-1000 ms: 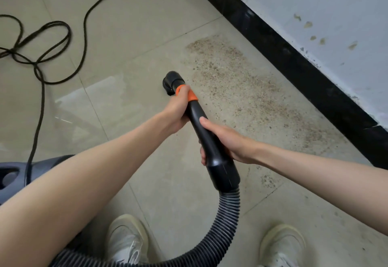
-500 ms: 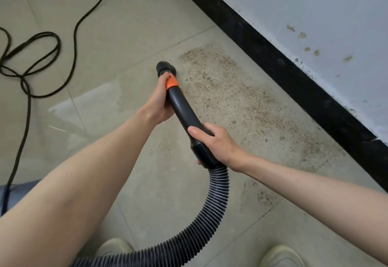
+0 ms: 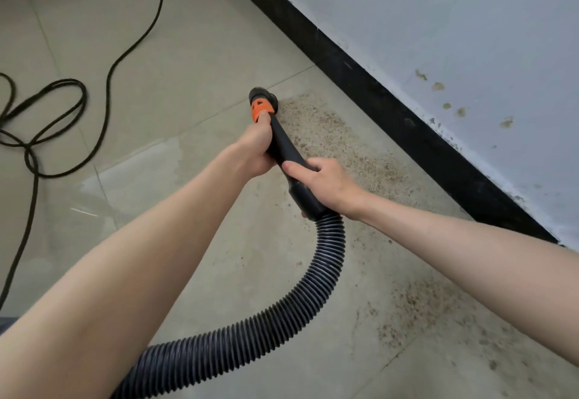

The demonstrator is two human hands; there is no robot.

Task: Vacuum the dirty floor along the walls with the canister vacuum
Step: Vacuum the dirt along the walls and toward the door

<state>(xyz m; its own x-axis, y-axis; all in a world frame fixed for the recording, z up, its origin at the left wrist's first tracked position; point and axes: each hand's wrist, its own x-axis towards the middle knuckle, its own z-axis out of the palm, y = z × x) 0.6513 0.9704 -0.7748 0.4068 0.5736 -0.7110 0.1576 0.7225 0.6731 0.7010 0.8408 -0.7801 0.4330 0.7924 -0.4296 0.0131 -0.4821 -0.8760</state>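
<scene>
Along the black skirting (image 3: 391,107), the tiled floor (image 3: 194,63) carries a band of brown grit (image 3: 351,151). From its near edge a ribbed grey hose (image 3: 282,314) curves up to a black wand (image 3: 286,151) with an orange collar (image 3: 260,109). Right hand (image 3: 326,182) grips the wand's rear; left hand (image 3: 255,147) wraps it below the collar.

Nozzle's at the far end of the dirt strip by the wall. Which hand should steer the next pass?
Left, probably. The left hand grips the wand just behind the orange collar, nearest the nozzle. The right hand holds the rear end by the hose, better as a pivot.
</scene>
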